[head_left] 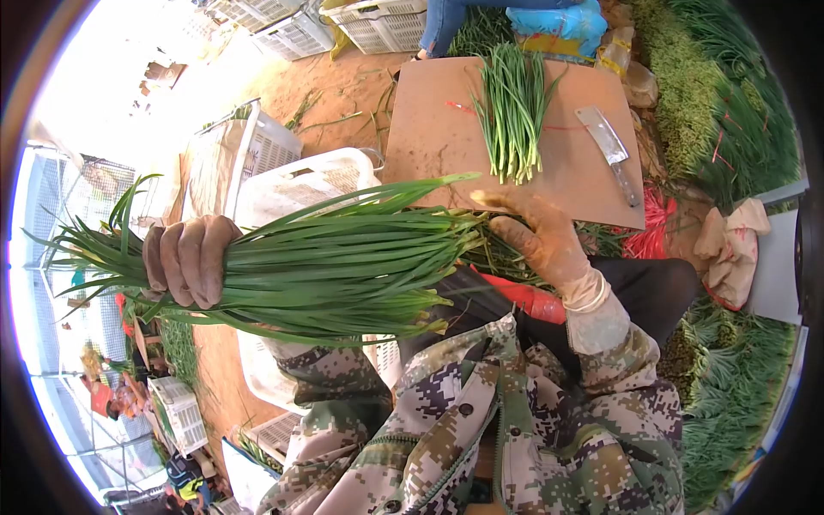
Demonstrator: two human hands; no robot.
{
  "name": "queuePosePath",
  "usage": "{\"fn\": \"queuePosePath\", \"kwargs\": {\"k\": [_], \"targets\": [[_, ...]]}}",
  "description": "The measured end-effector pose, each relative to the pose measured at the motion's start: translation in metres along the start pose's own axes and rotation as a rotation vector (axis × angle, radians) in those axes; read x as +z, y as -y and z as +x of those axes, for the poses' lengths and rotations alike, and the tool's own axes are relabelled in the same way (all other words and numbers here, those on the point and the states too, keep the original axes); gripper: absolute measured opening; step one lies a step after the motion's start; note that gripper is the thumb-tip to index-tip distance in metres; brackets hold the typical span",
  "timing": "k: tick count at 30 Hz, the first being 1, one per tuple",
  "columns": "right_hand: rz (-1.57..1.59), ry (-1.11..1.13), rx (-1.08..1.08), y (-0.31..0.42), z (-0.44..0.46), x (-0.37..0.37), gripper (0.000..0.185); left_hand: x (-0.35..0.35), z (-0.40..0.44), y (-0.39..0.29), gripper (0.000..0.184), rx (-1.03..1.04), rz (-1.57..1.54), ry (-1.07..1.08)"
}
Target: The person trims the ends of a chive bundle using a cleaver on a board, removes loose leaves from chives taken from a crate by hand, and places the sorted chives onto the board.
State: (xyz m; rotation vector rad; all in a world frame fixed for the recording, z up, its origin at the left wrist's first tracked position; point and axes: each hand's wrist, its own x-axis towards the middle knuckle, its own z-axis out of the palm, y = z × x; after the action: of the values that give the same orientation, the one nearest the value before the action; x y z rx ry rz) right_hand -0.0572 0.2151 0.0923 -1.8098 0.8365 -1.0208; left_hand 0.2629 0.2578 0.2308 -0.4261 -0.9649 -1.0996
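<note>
My left hand (190,260), in a dark stained glove, is closed around a large bunch of garlic chives (343,266). The bunch lies level across my lap, leaf tips to the left and trimmed ends to the right. At those ends is my right hand (541,236), in a pale dirty glove, its fingers apart and curved beside the stalks. Whether the fingertips touch them I cannot tell. A second bunch of chives (518,112) rests on a brown board (429,120). To its right on the board lies a cleaver (608,146).
White plastic crates (273,142) and a white basket (339,172) stand to the left. Red ties (650,227) lie by the board's near right corner. Heaped greens (730,378) line the right side. Another person's leg (442,30) is beyond the board.
</note>
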Motion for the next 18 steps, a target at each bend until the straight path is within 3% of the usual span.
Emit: {"fn": "queuePosePath", "kwargs": {"k": [2, 4, 5, 9, 11, 12, 14, 18], "targets": [[0.022, 0.008, -0.016, -0.001, 0.008, 0.012, 0.036, -0.004, -0.001, 0.001, 0.022, -0.034, -0.029, 0.024], [0.224, 0.15, 0.066, 0.012, 0.02, 0.02, 0.035, -0.004, -0.001, 0.008, 0.021, -0.027, -0.023, 0.039], [0.6, 0.239, 0.349, 0.014, 0.021, 0.026, 0.032, -0.004, 0.0, 0.01, 0.02, -0.015, -0.015, 0.054], [0.606, 0.246, 0.288, 0.011, 0.023, 0.037, 0.027, -0.01, 0.0, 0.007, 0.02, -0.048, -0.062, 0.092], [0.388, 0.076, 0.046, 0.008, 0.022, 0.039, 0.024, -0.009, -0.005, 0.01, 0.019, -0.063, -0.019, 0.05], [0.39, 0.078, 0.049, 0.008, 0.023, 0.038, 0.024, -0.008, -0.007, 0.011, 0.018, -0.081, 0.024, 0.012], [-0.133, -0.001, -0.29, 0.009, 0.027, 0.035, 0.025, -0.011, -0.011, 0.009, 0.016, -0.095, 0.066, 0.013], [-0.355, 0.04, -0.195, -0.022, 0.018, 0.036, 0.018, -0.01, -0.015, 0.015, 0.025, -0.122, 0.055, -0.095]]}}
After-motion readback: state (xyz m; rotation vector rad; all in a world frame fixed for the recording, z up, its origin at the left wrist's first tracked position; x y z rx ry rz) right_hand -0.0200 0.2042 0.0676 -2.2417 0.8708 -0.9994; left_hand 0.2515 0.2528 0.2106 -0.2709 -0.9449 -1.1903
